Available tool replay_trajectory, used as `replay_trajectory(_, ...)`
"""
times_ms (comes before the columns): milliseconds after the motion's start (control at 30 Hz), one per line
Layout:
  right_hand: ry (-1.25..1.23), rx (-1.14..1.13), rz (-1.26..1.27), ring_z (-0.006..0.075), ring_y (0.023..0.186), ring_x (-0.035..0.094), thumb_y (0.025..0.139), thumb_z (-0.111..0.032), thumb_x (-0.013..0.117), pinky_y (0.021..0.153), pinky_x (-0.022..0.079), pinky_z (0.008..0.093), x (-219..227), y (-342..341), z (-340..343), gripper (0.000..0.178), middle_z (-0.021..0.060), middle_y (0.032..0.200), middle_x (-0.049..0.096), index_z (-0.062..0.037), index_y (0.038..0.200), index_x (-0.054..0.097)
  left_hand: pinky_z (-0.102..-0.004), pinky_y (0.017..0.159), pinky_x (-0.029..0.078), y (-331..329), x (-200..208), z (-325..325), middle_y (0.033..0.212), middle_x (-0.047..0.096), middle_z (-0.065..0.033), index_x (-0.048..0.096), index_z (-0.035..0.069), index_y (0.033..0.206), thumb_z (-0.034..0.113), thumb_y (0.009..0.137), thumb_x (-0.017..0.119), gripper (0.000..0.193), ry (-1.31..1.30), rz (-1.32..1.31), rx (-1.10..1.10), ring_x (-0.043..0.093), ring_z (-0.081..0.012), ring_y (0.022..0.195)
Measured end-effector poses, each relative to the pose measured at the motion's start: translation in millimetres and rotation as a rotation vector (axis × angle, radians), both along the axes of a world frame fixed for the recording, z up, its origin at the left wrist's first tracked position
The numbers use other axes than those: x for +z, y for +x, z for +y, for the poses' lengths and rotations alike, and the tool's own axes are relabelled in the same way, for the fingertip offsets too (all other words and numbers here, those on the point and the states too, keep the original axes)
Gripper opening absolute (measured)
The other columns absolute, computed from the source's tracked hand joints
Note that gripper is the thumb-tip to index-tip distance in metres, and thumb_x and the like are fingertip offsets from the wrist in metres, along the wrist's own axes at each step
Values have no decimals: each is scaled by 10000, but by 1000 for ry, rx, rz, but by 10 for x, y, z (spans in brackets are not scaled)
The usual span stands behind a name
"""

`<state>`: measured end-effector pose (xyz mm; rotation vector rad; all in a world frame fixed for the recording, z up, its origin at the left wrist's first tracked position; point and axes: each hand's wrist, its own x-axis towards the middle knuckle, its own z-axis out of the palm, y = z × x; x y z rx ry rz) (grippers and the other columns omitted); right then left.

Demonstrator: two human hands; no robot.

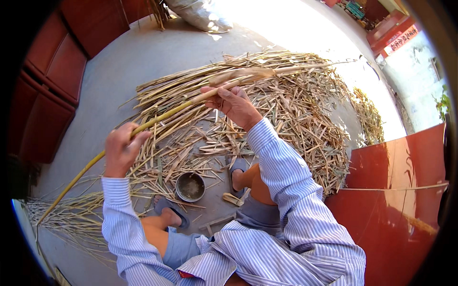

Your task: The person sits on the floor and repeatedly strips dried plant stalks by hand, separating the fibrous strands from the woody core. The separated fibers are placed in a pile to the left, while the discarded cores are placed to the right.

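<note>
A long yellowish reed stalk (pixel 167 113) runs from the lower left up to the right, held in both hands. My left hand (pixel 121 148) is closed around its lower part. My right hand (pixel 234 104) grips it further up, near where the stalk turns pale and husk-covered (pixel 248 74). Both arms wear blue-striped sleeves. I sit low with knees bent above the ground.
A big heap of dry stalks and stripped husks (pixel 296 114) covers the concrete floor ahead. A small round metal bowl (pixel 191 186) stands between my sandalled feet. Thin reeds (pixel 62 214) lie at the left. Red wooden doors (pixel 52 71) stand left, a red panel (pixel 405 190) right.
</note>
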<state>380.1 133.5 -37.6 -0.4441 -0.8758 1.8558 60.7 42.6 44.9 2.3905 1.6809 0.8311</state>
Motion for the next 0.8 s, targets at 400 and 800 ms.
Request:
replay_trajectory(400,-201,-700,-48,177,881,679,1027,-244,485,725,602,287,-227,921,360,255,109,1005,692,-18,1095,583,-333,489,357,-273,-67,-136,574,537,-87,613,15,728,328,871,720,360,-266,-159,151,475,-164,503)
replay_trajectory(800,-135,-384,-36,228,981,682,989,-168,565,813,597,308,-66,232,195,234,137,1107,675,-4,1155,554,-344,481,345,-227,-141,-91,540,501,-79,596,5,698,356,859,733,410,-251,-186,169,441,-169,488)
